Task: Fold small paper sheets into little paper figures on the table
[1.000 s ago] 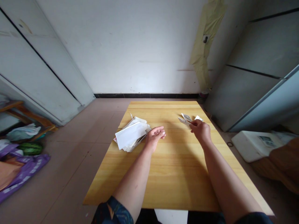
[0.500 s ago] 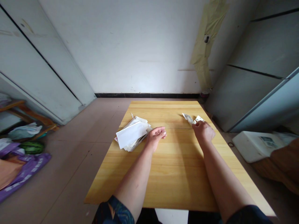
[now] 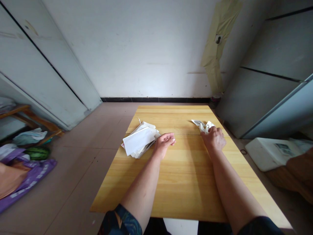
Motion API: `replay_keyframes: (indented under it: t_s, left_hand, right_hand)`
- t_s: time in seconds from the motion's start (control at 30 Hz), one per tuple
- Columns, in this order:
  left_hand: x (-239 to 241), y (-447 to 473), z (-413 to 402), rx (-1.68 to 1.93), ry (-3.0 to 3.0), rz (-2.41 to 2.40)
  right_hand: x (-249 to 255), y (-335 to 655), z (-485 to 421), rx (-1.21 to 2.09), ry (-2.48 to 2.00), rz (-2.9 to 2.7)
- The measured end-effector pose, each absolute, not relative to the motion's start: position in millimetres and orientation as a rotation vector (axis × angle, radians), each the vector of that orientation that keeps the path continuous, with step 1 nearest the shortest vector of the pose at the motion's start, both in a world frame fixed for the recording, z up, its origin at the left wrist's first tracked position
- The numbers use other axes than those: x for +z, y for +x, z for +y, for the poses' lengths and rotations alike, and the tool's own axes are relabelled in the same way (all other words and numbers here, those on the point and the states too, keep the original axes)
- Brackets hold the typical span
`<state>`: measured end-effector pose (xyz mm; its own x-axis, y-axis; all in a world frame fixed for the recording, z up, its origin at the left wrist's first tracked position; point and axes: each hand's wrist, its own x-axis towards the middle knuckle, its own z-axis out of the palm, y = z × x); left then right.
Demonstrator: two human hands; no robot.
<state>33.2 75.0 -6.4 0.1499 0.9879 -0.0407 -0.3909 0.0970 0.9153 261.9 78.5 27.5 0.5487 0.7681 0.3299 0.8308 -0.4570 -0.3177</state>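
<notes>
My left hand (image 3: 164, 143) rests on its side on the wooden table (image 3: 181, 182), its fingers loosely curled with nothing seen in them. Just left of it, and partly behind it, lies an untidy stack of papers (image 3: 139, 140) with a plain white sheet on top. On the far right of the table, my right hand (image 3: 214, 138) is closed at a crumpled piece of white paper (image 3: 201, 126). Creased ends of this paper stick out beyond the fingers, to the left and above. The fingertips are partly hidden by the back of the hand.
A white wall stands behind the table and grey cabinets are on both sides. On the floor at left are a purple bag (image 3: 31, 186), a watermelon (image 3: 37, 152) and a wooden shelf (image 3: 31, 119). A white box (image 3: 266, 153) sits at right.
My right hand has come down lower over the crumpled paper, and the paper's pieces have drawn closer together. My left hand stays in place. The view has shifted slightly.
</notes>
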Motion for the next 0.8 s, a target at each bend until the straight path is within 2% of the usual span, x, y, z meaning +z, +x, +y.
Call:
replay_keyframes:
  t_s: [0.27, 0.43, 0.53, 0.63, 0.8]
  left_hand:
    - [-2.9, 38.1, 71.8, 1.206, 1.064, 0.915]
    - [24.9, 26.0, 68.7, 1.22, 1.589, 1.22]
    - [50.1, 3.5, 64.7, 1.055, 1.96, 1.626]
    - [64.8, -21.3, 59.8, 0.769, 2.07, 2.053]
    - [57.7, -44.8, 57.0, 0.459, 2.106, 2.19]
  right_hand:
    - [28.9, 243.8, 76.9, -0.405, -2.019, -1.49]
    - [33.9, 210.2, 74.2, -0.195, -1.825, -1.864]
    - [35.9, 195.2, 71.9, 0.003, -1.822, -2.034]
    - [36.5, 187.1, 69.5, 0.065, -1.803, -2.074]
    - [37.5, 178.4, 63.6, 0.11, -1.777, -2.083]
